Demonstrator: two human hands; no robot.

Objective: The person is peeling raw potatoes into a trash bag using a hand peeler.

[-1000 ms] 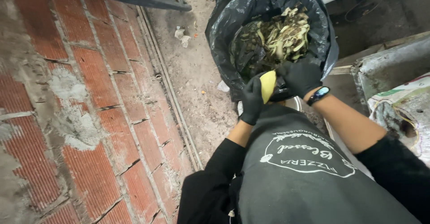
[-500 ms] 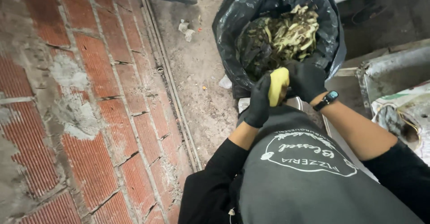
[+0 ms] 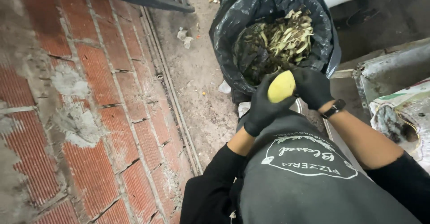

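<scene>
Brick wall and dirt floor — beyond the fingers, a black bag of peelings; left hand grasps a yellow potato, right hand closed against it.

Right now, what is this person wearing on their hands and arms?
Both hands wear black gloves: the left hand and the right hand. A black band, like a watch or tracker, sits on the right wrist. Black sleeves are pushed up toward the elbows, leaving the forearms bare. A dark grey apron with a white printed emblem covers the front.
</scene>
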